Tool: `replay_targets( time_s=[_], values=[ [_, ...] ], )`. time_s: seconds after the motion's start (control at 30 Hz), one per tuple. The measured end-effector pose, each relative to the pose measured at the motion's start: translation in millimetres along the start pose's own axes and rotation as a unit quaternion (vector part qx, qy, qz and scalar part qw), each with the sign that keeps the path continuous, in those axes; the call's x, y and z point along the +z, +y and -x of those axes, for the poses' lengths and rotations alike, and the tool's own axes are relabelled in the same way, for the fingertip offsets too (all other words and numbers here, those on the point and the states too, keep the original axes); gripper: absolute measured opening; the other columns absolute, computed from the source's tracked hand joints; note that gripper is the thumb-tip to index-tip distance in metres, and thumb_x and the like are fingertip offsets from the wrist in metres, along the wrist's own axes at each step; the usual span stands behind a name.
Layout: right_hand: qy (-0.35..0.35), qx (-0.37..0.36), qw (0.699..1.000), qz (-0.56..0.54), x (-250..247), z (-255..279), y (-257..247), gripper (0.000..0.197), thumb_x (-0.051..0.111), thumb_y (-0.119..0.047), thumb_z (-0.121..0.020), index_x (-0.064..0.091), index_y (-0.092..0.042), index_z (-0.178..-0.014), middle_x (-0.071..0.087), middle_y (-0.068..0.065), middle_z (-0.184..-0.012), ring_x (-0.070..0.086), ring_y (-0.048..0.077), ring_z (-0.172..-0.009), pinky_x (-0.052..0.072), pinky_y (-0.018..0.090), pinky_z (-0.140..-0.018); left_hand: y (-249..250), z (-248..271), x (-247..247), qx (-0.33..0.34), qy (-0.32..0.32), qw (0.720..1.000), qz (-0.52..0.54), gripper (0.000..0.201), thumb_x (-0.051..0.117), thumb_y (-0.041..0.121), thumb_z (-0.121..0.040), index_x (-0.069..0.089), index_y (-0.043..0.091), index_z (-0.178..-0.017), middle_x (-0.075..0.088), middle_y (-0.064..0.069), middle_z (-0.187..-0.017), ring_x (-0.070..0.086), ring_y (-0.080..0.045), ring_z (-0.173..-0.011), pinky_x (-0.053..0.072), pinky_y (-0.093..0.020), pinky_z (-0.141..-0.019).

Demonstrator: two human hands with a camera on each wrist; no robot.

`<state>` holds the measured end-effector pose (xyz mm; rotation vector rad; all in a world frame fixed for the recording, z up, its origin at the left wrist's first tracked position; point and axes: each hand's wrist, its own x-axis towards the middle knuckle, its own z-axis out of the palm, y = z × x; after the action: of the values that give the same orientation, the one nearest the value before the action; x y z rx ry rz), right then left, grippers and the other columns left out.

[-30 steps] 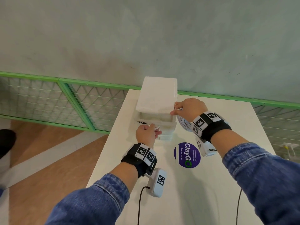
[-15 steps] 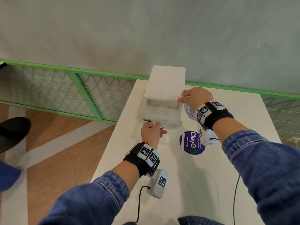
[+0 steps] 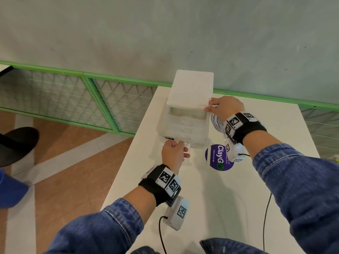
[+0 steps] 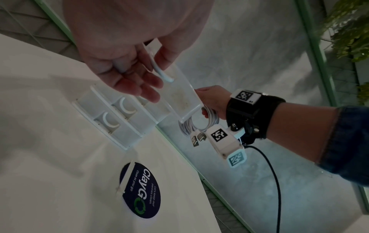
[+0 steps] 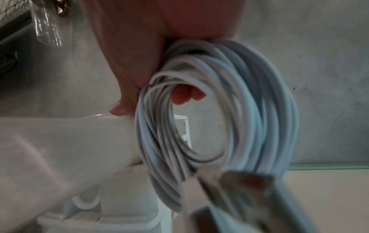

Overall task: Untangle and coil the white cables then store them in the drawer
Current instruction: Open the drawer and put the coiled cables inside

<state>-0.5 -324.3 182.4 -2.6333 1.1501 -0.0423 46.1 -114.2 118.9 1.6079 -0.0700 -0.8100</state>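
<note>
A white drawer unit point(image 3: 192, 87) stands at the far side of the white table point(image 3: 229, 208). Its top drawer point(image 3: 183, 129) is pulled out toward me. My left hand point(image 3: 174, 149) grips the drawer's curved handle point(image 4: 161, 71) with curled fingers. My right hand point(image 3: 224, 107) holds a coiled white cable point(image 3: 216, 123) at the unit's right front corner, thumb against the unit's top edge. In the right wrist view the coil point(image 5: 249, 110) hangs from my fingers, which pass through it. Two metal plugs point(image 4: 197, 138) dangle below the coil point(image 4: 207, 123). What lies inside the drawer is unclear.
A round dark ClayGo sticker point(image 3: 218, 158) sits on the table in front of the unit, with a white zip tie point(image 4: 125, 178) lying across it. A green mesh railing point(image 3: 91, 99) runs behind and left. The table's left edge is beside my left arm. Two lower drawers point(image 4: 111, 121) are closed.
My left hand has drawn the top drawer further out toward me. My right hand has stayed at the unit's corner with the coil.
</note>
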Motion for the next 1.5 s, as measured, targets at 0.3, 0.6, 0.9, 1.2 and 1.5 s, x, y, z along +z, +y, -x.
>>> replay_targets(
  time_s=[0.3,0.6,0.9,1.2,1.5],
  values=[
    [0.075,0.044,0.988,-0.130,4.1,14.6,6.7,0.043,0.058,-0.059,-0.078,0.068,-0.027,-0.105,0.061,-0.006,-0.127,0.055,0.019,-0.115,0.044,0.033,-0.089,16.7,-4.2,-22.8,-0.050,-0.095,0.992,-0.073,0.013,0.049,0.017,-0.091,0.056,0.012,-0.083,0.060,-0.001,-0.071,0.057,-0.015,-0.062,0.038,-0.025,-0.055],
    [0.323,0.042,0.874,-0.360,-38.7,42.3,-13.9,0.033,0.064,-0.050,-0.078,0.074,-0.019,-0.085,0.071,-0.003,-0.077,0.060,0.010,-0.068,0.044,0.022,-0.063,64.9,-1.0,-40.4,0.146,-0.108,0.970,-0.160,0.037,0.059,0.027,-0.091,0.053,0.011,-0.059,0.051,0.001,-0.050,0.042,-0.008,-0.038,0.036,-0.015,-0.043],
    [0.194,0.107,0.807,-0.547,18.1,37.0,-86.5,0.034,0.059,-0.048,-0.083,0.064,-0.024,-0.060,0.057,-0.002,-0.050,0.051,0.019,-0.050,0.045,0.036,-0.057,91.1,-37.7,-2.8,0.290,-0.130,0.906,-0.279,0.045,0.049,0.028,-0.096,0.041,0.007,-0.136,0.054,-0.007,-0.128,0.057,-0.020,-0.109,0.045,-0.017,-0.076],
    [0.126,0.112,0.874,-0.456,47.2,26.4,-77.5,0.047,0.031,-0.036,-0.098,0.064,-0.003,-0.092,0.065,0.019,-0.089,0.060,0.034,-0.086,0.044,0.037,-0.075,91.4,-66.1,4.2,0.269,-0.093,0.832,-0.476,0.024,0.043,0.013,-0.096,0.054,-0.001,-0.114,0.063,-0.020,-0.111,0.058,-0.035,-0.102,0.037,-0.030,-0.074],
    [0.086,-0.043,0.985,-0.141,54.9,46.9,-66.9,0.035,0.034,-0.003,-0.092,0.045,0.005,-0.124,0.053,0.023,-0.121,0.046,0.038,-0.112,0.036,0.042,-0.096,99.3,-83.7,21.8,0.207,-0.110,0.751,-0.618,0.027,0.043,0.005,-0.095,0.059,-0.007,-0.113,0.062,-0.023,-0.119,0.058,-0.035,-0.110,0.042,-0.035,-0.088]
  ],
)
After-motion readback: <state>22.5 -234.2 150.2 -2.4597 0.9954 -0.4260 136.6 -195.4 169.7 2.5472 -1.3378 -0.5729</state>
